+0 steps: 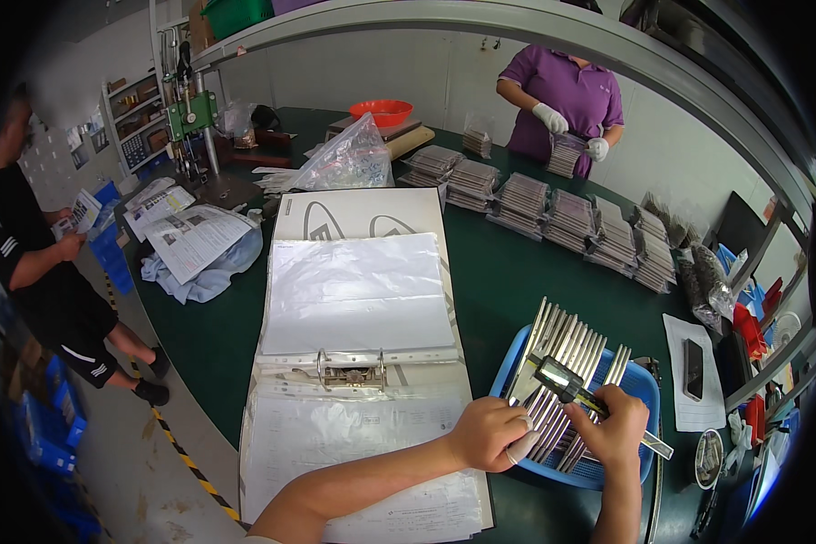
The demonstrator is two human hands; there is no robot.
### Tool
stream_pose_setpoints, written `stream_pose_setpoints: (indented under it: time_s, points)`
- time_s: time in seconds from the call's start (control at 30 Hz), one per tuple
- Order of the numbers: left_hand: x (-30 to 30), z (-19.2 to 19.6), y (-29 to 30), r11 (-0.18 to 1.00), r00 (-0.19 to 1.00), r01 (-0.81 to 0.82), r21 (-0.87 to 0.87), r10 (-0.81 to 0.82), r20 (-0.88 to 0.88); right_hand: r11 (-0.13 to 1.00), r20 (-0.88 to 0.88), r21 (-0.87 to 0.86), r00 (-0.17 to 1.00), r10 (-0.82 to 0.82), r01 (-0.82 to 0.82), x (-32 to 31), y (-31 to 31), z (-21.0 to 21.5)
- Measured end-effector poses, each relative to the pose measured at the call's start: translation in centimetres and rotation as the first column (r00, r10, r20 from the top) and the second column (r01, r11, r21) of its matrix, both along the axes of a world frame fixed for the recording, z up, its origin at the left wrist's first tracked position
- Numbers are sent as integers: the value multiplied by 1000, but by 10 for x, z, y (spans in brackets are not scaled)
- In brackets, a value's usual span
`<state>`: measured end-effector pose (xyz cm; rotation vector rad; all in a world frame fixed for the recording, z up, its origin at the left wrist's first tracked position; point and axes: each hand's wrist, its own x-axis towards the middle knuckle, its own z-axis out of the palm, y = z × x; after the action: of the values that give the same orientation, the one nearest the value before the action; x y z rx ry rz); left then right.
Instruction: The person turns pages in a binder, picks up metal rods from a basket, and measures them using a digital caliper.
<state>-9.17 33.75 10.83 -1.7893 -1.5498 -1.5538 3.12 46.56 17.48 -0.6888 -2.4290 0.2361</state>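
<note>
My right hand (pixel 615 424) is closed round a digital caliper (pixel 558 379), its thumb on the slide. The caliper lies slantwise over a blue plastic basket (pixel 644 399), with its jaws toward the left rim and its beam sticking out past my right hand. Several thin silvery metal rods (pixel 582 344) lie side by side in the basket, partly hidden by the caliper and my hands. At the basket's left edge, my left hand (pixel 494 433) is closed, with pale coverings on two fingertips. What its fingers pinch near the jaws cannot be made out.
An open ring binder (pixel 354 313) lies left of the basket. Bagged rod bundles (pixel 522 201) line the far side, where a purple-shirted person (pixel 571 100) in white gloves handles another. A phone (pixel 693 370) rests on paper at right. Another person (pixel 45 245) stands at left.
</note>
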Motion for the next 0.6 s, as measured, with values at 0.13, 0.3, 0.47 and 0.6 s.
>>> stream_pose_setpoints:
  time_s: [0.13, 0.3, 0.47, 0.6]
  points:
    - [2, 3, 1, 1000, 1000, 8, -19, -8, -5, 1000, 4, -8, 1000, -21, 21, 3, 0, 2]
    - [-1, 4, 4, 998, 999, 36, -47, -36, -10, 999, -52, -40, 998, -19, 17, 1, 11, 9]
    - [-3, 7, 8, 992, 1000, -7, -126, 6, -8, 975, -279, 0, 936, -214, 223, 12, 41, 31]
    - [5, 15, 9, 910, 994, -98, -402, 112, 11, 968, -513, -31, 828, -228, 247, 49, 65, 47]
